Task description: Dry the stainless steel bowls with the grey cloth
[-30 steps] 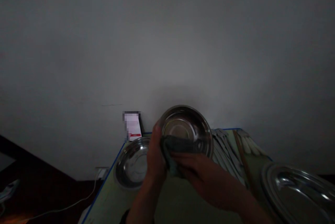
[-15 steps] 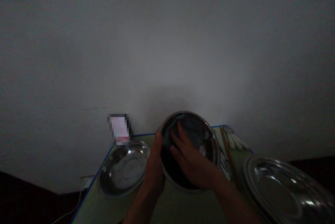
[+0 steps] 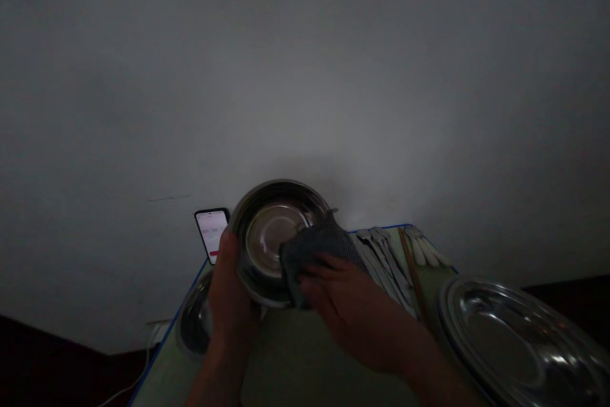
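Observation:
My left hand (image 3: 232, 286) grips a shiny steel bowl (image 3: 271, 235) by its left side, the thumb on the rim. The bowl is held above the table, tilted so that its inside faces me. In my right hand (image 3: 343, 305) is a dark grey cloth (image 3: 319, 251), pressed against the bowl's lower right rim and inner wall. The cloth covers that part of the bowl, and the fingers are partly folded into it.
A second steel bowl (image 3: 193, 324) stands on the green table (image 3: 295, 362) at left, partly behind my left arm. A lit phone (image 3: 212, 232) leans on the wall. Several spoons (image 3: 388, 261), chopsticks (image 3: 413, 273), white-handled utensils (image 3: 426, 251) and stacked steel trays (image 3: 509, 343) lie at right.
The bowl has moved left and up, tilting more towards me. My right hand has brought the cloth from the bowl's inside to its lower right rim. The spoons are now uncovered.

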`<state>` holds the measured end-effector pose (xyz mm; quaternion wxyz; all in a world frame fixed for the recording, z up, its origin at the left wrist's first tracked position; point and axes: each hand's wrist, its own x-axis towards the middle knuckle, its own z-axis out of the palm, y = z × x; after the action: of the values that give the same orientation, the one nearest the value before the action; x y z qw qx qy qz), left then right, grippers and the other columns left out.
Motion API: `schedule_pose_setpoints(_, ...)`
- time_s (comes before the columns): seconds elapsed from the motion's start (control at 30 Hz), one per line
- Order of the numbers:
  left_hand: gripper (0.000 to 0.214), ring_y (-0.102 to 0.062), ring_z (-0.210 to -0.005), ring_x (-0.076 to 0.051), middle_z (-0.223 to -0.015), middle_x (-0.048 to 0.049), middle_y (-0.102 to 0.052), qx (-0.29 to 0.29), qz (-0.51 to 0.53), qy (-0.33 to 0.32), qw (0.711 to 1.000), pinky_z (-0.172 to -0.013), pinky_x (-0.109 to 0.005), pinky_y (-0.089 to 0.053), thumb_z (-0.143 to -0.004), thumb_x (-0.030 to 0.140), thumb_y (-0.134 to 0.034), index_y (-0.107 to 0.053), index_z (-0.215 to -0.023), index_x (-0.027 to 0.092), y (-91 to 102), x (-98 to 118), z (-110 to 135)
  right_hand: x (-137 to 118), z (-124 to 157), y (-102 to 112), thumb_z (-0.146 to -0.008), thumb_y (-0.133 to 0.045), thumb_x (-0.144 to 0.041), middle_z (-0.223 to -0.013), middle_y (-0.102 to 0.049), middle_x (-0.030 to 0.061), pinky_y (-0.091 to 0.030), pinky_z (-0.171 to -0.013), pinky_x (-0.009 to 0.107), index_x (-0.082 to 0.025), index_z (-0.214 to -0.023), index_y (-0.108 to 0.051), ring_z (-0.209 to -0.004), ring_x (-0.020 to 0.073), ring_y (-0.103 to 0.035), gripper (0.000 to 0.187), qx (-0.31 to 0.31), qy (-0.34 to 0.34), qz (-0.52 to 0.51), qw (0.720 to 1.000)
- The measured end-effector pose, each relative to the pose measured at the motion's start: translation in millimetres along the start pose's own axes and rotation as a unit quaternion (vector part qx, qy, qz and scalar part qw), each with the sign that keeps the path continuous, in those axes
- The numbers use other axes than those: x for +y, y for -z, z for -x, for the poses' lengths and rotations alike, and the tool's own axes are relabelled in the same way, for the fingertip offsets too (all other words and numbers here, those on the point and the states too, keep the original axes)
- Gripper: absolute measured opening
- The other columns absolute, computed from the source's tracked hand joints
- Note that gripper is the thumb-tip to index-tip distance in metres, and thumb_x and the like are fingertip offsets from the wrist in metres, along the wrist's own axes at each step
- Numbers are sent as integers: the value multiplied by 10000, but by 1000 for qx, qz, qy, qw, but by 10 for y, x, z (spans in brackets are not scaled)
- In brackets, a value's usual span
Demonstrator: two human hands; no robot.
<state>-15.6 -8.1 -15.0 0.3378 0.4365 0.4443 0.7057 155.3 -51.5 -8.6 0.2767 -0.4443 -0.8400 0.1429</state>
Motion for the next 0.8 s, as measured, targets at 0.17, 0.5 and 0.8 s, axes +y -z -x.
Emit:
schedule_pose_setpoints(0.17,413,-494,-1328,-253,-1210,-5,-696,5,13,9,1000,-1123,-384,-379,-887,573,-534,-678,-1136,276,-172,159,159,382,-149,-164,-926,-468,-130,-1560,-345,163,-326,-1135,602,-125,-942,-713,-1475,344,-222,246,164,-46,115,979)
schedule_pose_setpoints(0.5,482,-492,-1328,-278,-1285,-10,-666,-28,20,46,998,-1140,-431,-353,-854,601,-567,-653,-1223,304,-211,136,256,612,-251,-160,-852,-548,-146,-1490,-266,194,-356,-1108,595,-186,-1206,-483,-1418,358,-299,362,416,-102,27,903)
schedule_pose_setpoints(0.8,437,-501,-1309,-272,-1302,-9,-643,-17,13,-8,1000,-1127,-425,-352,-891,548,-532,-629,-1238,302,-258,122,277,737,-205,-216,-761,-488,-150,-1479,-405,177,-338,-1140,492,-171,-1480,-218,-1379,261,-412,768,230,-112,-167,952)
